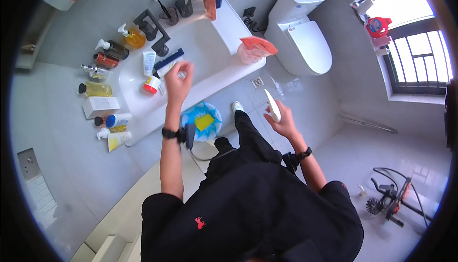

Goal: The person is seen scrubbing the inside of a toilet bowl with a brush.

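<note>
My right hand (285, 121) is closed around a white tapered squeeze tube (273, 108), held out to the right of the basin with its flat end upward. Over the basin's near left edge is my left hand (178, 85), slightly blurred, its fingers curled together in a pinch. Whatever those fingertips hold, if anything, I cannot make out. Just beyond them lies a dark blue and white box or tube (169, 61), partly covered by the hand. Beside it are a white tube with blue print (149, 63) and a small jar with orange-red and white sides (151, 85).
Pump bottles, such as an amber one (134, 38), and a white box (101, 107) line the white basin's (210, 78) left and back. A pink pouch (256, 50) stands at its right corner. Below is a bin (219, 119) with a blue liner; a toilet (305, 38) stands at right.
</note>
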A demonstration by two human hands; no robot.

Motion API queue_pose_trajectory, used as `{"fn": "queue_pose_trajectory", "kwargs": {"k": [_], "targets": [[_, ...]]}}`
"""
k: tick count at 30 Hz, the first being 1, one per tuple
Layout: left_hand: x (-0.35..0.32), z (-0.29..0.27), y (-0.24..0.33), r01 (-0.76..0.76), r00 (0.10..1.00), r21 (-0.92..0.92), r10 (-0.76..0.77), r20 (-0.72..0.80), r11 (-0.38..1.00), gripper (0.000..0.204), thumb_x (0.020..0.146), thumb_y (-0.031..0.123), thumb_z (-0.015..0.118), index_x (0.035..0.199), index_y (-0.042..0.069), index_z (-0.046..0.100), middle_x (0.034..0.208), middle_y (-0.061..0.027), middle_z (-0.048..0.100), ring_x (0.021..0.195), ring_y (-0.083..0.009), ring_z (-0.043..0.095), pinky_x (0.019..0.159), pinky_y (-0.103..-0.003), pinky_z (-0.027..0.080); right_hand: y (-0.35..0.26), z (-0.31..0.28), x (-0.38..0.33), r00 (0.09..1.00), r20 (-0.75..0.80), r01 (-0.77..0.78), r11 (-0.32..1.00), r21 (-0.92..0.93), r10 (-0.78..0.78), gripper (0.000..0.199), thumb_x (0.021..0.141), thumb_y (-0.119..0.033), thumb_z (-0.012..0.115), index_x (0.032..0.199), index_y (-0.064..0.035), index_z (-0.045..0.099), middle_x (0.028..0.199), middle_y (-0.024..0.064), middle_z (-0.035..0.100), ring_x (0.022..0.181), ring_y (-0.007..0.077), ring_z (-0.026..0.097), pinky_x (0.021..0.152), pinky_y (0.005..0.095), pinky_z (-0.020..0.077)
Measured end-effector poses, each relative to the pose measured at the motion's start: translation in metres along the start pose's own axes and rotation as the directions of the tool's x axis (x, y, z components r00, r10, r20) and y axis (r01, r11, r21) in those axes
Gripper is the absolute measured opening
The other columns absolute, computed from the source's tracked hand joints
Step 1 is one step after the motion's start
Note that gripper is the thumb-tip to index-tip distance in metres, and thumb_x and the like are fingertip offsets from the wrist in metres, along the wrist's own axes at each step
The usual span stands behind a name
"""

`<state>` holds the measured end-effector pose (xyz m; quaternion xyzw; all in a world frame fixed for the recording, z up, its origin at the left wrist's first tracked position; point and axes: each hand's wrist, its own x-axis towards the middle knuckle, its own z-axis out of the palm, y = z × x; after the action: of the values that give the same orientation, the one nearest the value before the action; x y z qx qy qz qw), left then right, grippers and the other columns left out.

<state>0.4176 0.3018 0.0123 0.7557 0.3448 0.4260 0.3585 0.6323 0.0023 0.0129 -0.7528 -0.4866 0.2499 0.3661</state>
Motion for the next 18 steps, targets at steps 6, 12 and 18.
{"fn": "queue_pose_trajectory", "kwargs": {"k": [6,12,18], "targets": [[0.178,0.112,-0.001,-0.091,0.992,0.206,0.106,-0.065,0.974,0.057,0.072,0.032,0.08,0.115,0.001,0.057,0.105,-0.0163,0.064,0.094,-0.03,0.063,0.082,-0.039,0.048,0.038,-0.034,0.025,0.998,-0.068,-0.015,0.998,0.059,0.019,0.041,0.074,-0.011,0.072,0.11,0.0,0.056,0.088,0.0152,0.066,0.082,0.0355,0.065,0.071,0.0391,0.0508],[0.231,0.145,-0.126,-0.01,0.992,0.19,-0.015,0.128,0.982,0.104,0.053,0.033,0.09,0.132,-0.007,0.036,0.127,-0.0263,0.048,0.121,-0.038,0.048,0.101,-0.042,0.038,0.064,-0.061,0.059,0.993,-0.122,0.003,0.996,0.084,0.007,0.039,0.074,-0.008,0.071,0.109,0.0014,0.056,0.087,0.0154,0.065,0.078,0.0343,0.065,0.071,0.0366,0.051],[0.23,0.161,-0.149,0.135,0.988,-0.055,-0.13,0.086,0.989,0.075,0.055,0.024,0.088,0.117,0.002,0.051,0.108,-0.0143,0.064,0.1,-0.0272,0.063,0.089,-0.039,0.048,0.095,-0.082,0.066,0.992,-0.073,-0.095,0.987,0.13,0.105,0.035,0.074,-0.004,0.069,0.107,0.0011,0.057,0.084,0.0123,0.064,0.074,0.0286,0.064,0.07,0.0343,0.0505]]}}
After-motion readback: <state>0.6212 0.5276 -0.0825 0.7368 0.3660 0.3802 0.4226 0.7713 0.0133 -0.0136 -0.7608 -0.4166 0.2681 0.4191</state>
